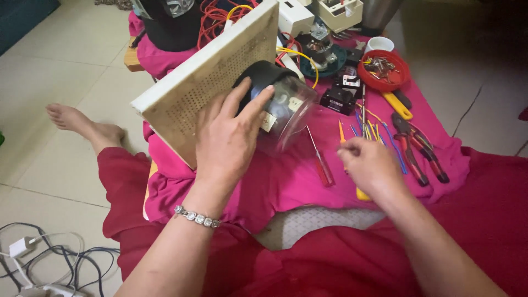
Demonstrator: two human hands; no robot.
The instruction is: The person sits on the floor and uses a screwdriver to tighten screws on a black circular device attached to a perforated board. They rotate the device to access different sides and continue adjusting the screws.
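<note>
My left hand (230,137) grips a black meter with a clear cover (285,104) mounted on a tilted cream perforated board (206,77). The fingers lie over the black housing. My right hand (369,163) hovers low over the pink cloth (286,176), fingers loosely curled with nothing clearly in them. It is nearest a yellow-handled tool (361,192) partly hidden under it and a red-handled screwdriver (321,159) just to its left.
Red-handled pliers (418,146) and coloured wire pieces (374,129) lie right of my hand. A red bowl of screws (383,69), black electrical parts (336,99), white boxes and orange wires sit farther back. A bare foot (82,125) and floor cables (49,264) are at left.
</note>
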